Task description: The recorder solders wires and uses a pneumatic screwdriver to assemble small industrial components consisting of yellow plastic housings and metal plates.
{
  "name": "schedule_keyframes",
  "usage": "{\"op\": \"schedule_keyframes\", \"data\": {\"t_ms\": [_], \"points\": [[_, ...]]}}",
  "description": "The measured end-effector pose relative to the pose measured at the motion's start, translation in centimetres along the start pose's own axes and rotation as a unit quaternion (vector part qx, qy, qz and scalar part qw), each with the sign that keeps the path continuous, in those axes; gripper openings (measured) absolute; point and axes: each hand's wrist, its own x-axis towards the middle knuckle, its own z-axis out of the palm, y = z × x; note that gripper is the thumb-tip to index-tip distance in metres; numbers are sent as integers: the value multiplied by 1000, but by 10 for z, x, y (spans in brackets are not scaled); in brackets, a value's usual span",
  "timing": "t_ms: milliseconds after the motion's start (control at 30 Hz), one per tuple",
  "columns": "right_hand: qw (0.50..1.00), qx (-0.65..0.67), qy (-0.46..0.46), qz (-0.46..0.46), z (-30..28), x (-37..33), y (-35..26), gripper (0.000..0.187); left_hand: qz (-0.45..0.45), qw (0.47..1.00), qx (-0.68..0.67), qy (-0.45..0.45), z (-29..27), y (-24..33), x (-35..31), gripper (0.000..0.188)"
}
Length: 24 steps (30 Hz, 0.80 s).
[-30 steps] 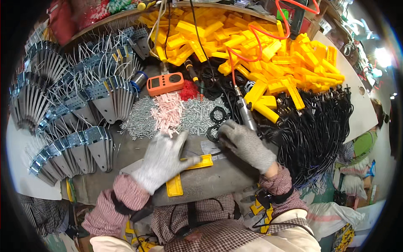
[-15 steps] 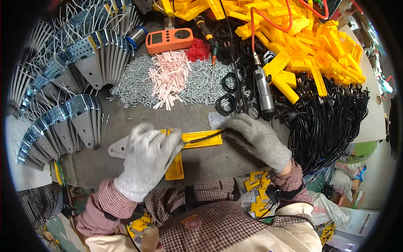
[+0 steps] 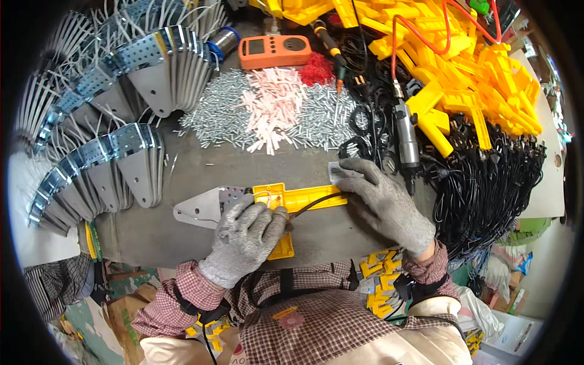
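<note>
A yellow plastic handle shell [image 3: 316,198] lies open side up on the bench, with a crosspiece toward me. From its left end a grey pointed metal plate [image 3: 199,208] sticks out. My left hand [image 3: 243,240], in a grey glove, bends over the shell's left part, fingertips closed at the end of a black cable [image 3: 313,204]. The cable runs along the shell to my gloved right hand [image 3: 386,207], whose fingers close around it at the shell's right end. The right thumb is hidden. A thin wire shows inside the shell by my left fingers.
Behind lie piles of screws [image 3: 216,112] and pale pink sleeves [image 3: 274,106], an orange meter [image 3: 275,51] and a screwdriver [image 3: 328,42]. An air screwdriver [image 3: 406,134] on a red hose, yellow shells [image 3: 480,79] and black cords [image 3: 480,182] fill the right. Metal plates [image 3: 137,164] stand left.
My left hand has moved down and right, uncovering the metal plate and the shell's left part. The view has shifted, so the bench things sit farther right. My right hand remains at the shell's right end.
</note>
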Motion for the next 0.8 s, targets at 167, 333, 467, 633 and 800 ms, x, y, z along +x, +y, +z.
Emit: {"op": "schedule_keyframes", "data": {"t_ms": [167,333,467,633,800], "points": [[998,-12,1,-63,52,33,-14,32,-39,997,-66,32,7,0,-1,40],[998,-32,-18,-59,55,33,-20,40,-51,994,-95,-31,-8,2,9,31],[992,-88,-50,-75,49,32,-26,38,-6,997,-57,-43,-4,8,6,35],[966,-106,-231,-37,-28,81,-5,24,40,991,-8,-128,-19,18,14,59],[884,-322,339,-7,-145,189,110,22,-32,985,-38,-166,-6,41,-4,65]]}}
